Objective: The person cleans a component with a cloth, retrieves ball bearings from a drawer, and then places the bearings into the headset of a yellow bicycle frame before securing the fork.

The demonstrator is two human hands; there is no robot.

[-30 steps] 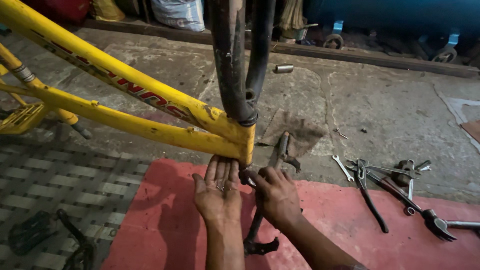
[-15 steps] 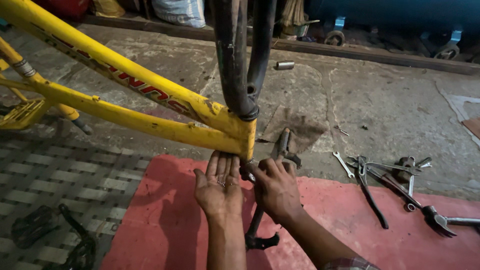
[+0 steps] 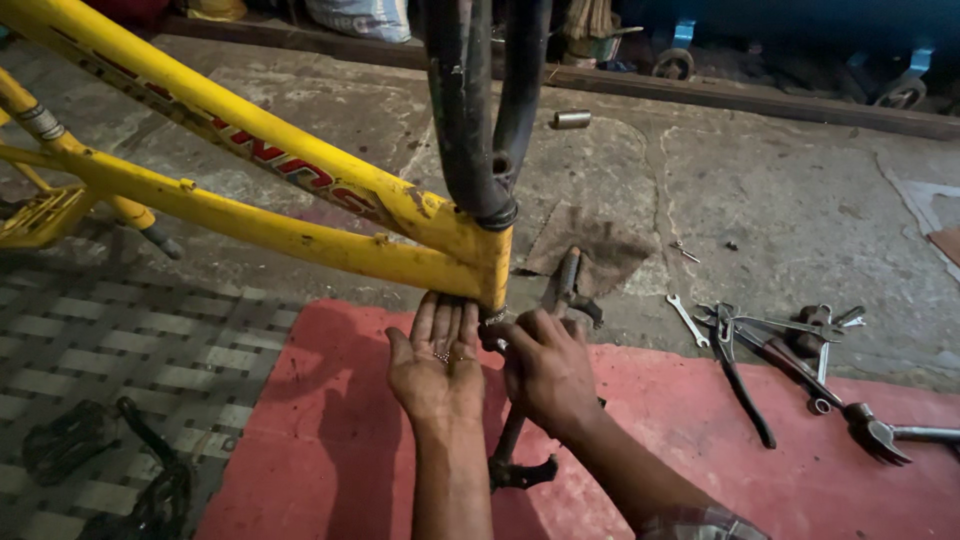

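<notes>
An upturned yellow bicycle frame (image 3: pixel 260 190) stands with its head tube (image 3: pixel 490 265) pointing down at a red mat (image 3: pixel 320 440). A black fork (image 3: pixel 470 110) rises from the head tube. My left hand (image 3: pixel 435 365) lies palm up under the head tube, cupped, with a few small metal bits on the palm. My right hand (image 3: pixel 545 365) pinches at the metal ring at the bottom end of the head tube. A dark stem or wrench (image 3: pixel 515 455) lies on the mat beneath my right hand.
Pliers, spanners and a hammer (image 3: pixel 790 360) lie scattered to the right on the mat edge and concrete. A small metal cylinder (image 3: pixel 572 119) rests on the floor behind. A brown rag (image 3: pixel 590 255) sits by the head tube. Black straps (image 3: pixel 100 460) lie on the checkered mat at left.
Both hands have stayed under the head tube; the left palm has lifted closer to it and the right fingers keep working at the ring.
</notes>
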